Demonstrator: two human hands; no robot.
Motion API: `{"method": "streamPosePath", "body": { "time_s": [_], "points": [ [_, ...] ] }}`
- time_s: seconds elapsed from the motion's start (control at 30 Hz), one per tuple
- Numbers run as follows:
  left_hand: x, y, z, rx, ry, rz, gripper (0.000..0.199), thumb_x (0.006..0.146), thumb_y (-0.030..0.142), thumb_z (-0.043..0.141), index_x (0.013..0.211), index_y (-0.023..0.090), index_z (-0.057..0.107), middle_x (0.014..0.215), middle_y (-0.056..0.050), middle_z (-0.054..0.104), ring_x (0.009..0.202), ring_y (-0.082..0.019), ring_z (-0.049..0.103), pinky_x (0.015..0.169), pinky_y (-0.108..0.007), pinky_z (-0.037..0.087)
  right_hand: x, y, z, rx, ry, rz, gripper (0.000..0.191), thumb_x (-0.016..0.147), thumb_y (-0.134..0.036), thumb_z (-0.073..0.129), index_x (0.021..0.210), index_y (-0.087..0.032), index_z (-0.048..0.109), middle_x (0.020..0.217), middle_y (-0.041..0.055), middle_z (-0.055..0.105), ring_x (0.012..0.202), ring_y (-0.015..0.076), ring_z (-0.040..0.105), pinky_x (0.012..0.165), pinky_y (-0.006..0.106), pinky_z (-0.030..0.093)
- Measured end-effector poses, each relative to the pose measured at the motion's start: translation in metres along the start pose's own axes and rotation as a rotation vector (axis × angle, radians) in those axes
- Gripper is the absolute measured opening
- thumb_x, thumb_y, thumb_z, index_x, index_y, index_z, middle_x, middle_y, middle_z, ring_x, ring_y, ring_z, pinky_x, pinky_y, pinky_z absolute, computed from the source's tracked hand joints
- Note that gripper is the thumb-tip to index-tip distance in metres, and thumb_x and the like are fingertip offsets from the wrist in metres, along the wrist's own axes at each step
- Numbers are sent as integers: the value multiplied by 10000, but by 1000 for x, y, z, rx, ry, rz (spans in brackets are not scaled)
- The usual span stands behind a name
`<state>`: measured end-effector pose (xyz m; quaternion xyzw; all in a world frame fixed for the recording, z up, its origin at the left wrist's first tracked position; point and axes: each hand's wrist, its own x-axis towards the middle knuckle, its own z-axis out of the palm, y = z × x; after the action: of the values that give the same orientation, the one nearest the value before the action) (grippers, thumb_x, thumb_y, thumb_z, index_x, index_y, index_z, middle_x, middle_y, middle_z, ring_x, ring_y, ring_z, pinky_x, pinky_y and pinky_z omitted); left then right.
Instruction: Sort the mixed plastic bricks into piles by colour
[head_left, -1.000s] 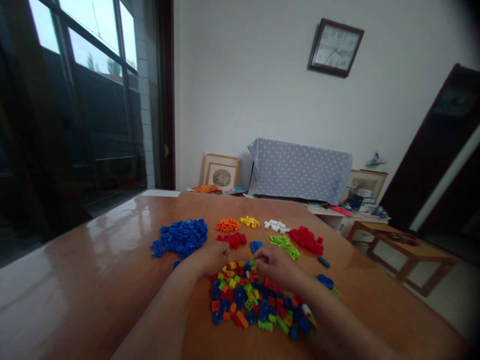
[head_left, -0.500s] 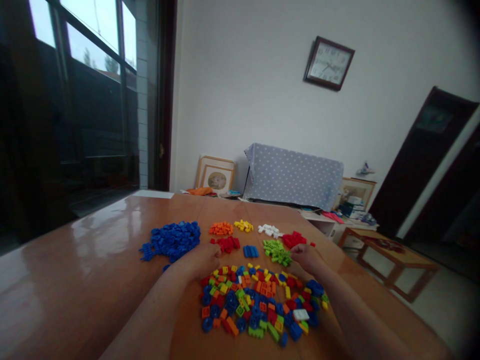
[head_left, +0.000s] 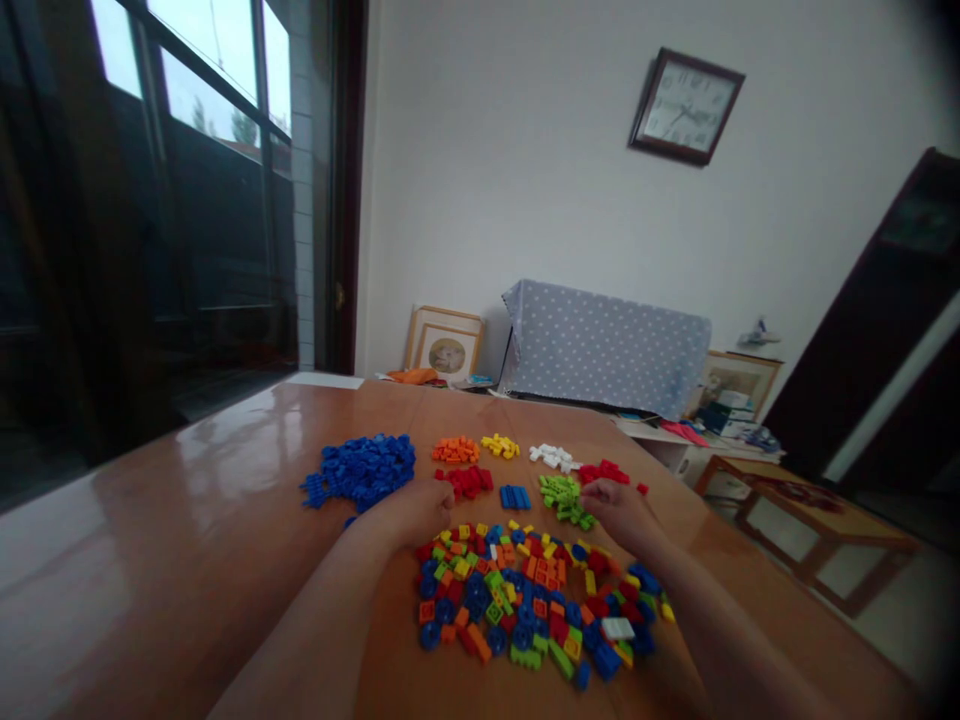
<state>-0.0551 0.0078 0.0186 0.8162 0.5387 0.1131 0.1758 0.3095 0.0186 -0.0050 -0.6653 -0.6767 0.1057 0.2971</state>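
My left hand (head_left: 429,505) is closed beside a small pile of red toy bricks (head_left: 469,482). Its fingers face away from me, so whatever they hold is hidden. At the edge of the lime-green brick pile (head_left: 564,498), my right hand (head_left: 613,503) has its fingers pinched together; anything between them is too small to make out. A second red pile (head_left: 602,471) lies just beyond that hand. Between the two hands sits a neat row of blue bricks (head_left: 515,497). Nearer to me spreads a mixed heap of coloured bricks (head_left: 536,572), including blue wheel-like pieces.
A large blue pile (head_left: 364,470) lies left of my left hand. Farther back are orange bricks (head_left: 456,450), yellow bricks (head_left: 500,447) and white bricks (head_left: 553,457). All rest on a shiny brown table (head_left: 225,540). A low wooden stool (head_left: 810,510) stands right of it.
The camera view has turned slightly left, so everything appears shifted right. My right hand has moved a little closer to the lime-green pile. My left hand stays beside the red bricks.
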Motion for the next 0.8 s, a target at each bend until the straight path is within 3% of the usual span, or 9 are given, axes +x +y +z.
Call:
{"method": "streamPosePath", "body": {
  "time_s": [0.1, 0.2, 0.37, 0.63, 0.8],
  "points": [
    [2, -4, 3, -3, -2, 16, 171, 738, 180, 515, 830, 207, 656, 838, -44, 697, 711, -180, 620, 542, -247, 347, -15, -41, 13, 39, -144, -108, 204, 775, -323, 593, 866, -203, 731, 678, -14, 670, 604, 143, 568, 533, 226, 350],
    [4, -8, 6, 10, -2, 30, 173, 729, 164, 518, 820, 206, 658, 818, -34, 695, 720, -170, 616, 540, -242, 326, -34, -89, 25, 14, -345, -303, 205, 801, -250, 545, 888, -209, 727, 717, -13, 680, 649, 138, 577, 560, 214, 348],
    [3, -9, 7, 36, -16, 47, 140, 732, 159, 518, 781, 201, 642, 775, -26, 688, 713, -161, 601, 527, -239, 299, -53, -147, 40, -94, -487, -475, 259, 781, -186, 525, 899, -232, 751, 877, -8, 748, 773, 153, 634, 628, 218, 379],
    [0, -8, 5, -5, 5, 37, 144, 735, 169, 534, 811, 199, 653, 823, -42, 695, 726, -168, 606, 532, -242, 313, -45, -164, 63, -222, -559, -512, 380, 794, -203, 531, 1090, -294, 752, 1059, 5, 769, 939, 197, 686, 749, 248, 445],
    [-2, -6, 4, 9, 14, 37, 145, 755, 165, 518, 785, 189, 659, 787, -46, 693, 706, -169, 599, 537, -251, 305, -43, -167, 70, -352, -513, -436, 276, 817, -311, 552, 988, -268, 763, 963, 36, 773, 875, 204, 690, 659, 244, 416]
  ]
}}
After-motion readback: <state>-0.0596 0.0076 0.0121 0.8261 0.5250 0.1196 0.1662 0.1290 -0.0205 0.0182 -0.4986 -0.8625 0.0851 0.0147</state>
